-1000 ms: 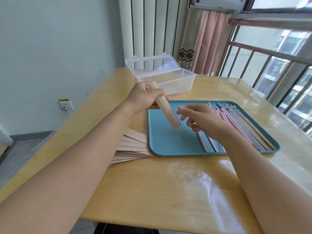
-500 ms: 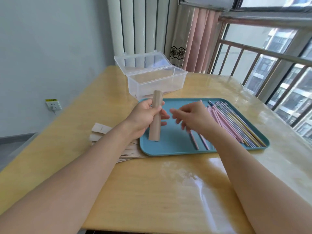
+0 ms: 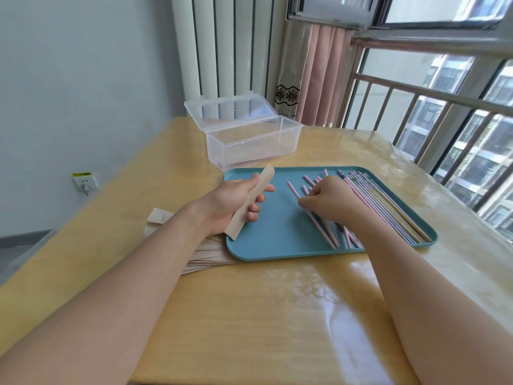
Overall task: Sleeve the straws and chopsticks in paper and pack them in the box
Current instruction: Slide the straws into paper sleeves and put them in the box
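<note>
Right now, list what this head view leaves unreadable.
- Right hand: its own back hides the fingertips, so a grip on the pink straws is uncertain.
- Paper sleeves: left forearm covers most of the stack.
- Clear box: glare blurs its contents.
- Wall socket label: too small.

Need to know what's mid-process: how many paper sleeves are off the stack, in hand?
1: the paper sleeve gripped in the left hand, over the tray's left edge.

Head camera looks forward-down over the table point(image 3: 249, 315).
</note>
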### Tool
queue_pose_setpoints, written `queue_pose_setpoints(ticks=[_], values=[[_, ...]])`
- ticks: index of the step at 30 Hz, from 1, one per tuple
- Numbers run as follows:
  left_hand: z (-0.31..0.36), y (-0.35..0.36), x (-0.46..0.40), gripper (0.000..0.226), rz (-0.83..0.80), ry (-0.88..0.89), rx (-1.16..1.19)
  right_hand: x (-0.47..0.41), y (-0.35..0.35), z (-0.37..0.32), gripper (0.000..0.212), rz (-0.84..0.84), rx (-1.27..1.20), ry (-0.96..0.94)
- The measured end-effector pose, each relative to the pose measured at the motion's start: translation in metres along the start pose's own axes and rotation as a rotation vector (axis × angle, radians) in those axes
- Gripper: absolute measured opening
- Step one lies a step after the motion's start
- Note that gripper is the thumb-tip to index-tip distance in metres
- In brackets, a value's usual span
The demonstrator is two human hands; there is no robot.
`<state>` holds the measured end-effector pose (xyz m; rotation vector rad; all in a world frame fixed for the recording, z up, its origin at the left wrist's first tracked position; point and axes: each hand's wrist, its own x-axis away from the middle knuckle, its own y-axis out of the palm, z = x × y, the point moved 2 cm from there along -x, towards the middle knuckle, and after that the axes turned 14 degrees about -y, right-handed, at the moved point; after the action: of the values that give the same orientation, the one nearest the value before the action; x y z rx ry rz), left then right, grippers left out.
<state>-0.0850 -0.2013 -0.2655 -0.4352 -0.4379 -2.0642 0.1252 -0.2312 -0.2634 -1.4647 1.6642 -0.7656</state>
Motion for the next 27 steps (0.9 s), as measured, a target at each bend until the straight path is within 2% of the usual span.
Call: queue_pose_setpoints(ticks=[3,7,9,12,15,17,20,27], values=[[-0.001,-0.001,-0.004,0.052,0.007,-0.005,0.033,0.0,-0.003,0.003,0.024,0.078,-0.339,0.062],[0.0,0.002,-0.003,0.027,0.005,0.034,0.0,-0.003,-0.009,0.003,0.017,0.212,-1.103,0.132],[-0.001,0.004,-0.001,0.01,0.008,0.071,-0.073,-0.005,-0.01,0.004,0.018,0.261,-1.326,0.139],[-0.004,0.006,0.0,0.005,0.018,0.101,-0.061,-0.004,-0.009,0.004,0.011,0.304,-1.53,0.102],[-0.004,0.006,0.0,0.014,-0.024,0.102,-0.022,-0.003,-0.009,0.003,0.009,0.363,-1.643,0.056],[-0.003,0.006,0.002,0.018,-0.042,0.101,-0.097,-0.003,-0.009,0.003,0.004,0.42,-1.667,0.048],[-0.003,0.008,0.005,0.027,-0.048,0.102,-0.219,-0.002,-0.01,0.004,0.004,0.468,-1.643,0.036],[-0.003,0.011,0.007,0.034,-0.07,0.089,-0.195,-0.004,-0.012,0.004,0.005,0.481,-1.545,0.055]])
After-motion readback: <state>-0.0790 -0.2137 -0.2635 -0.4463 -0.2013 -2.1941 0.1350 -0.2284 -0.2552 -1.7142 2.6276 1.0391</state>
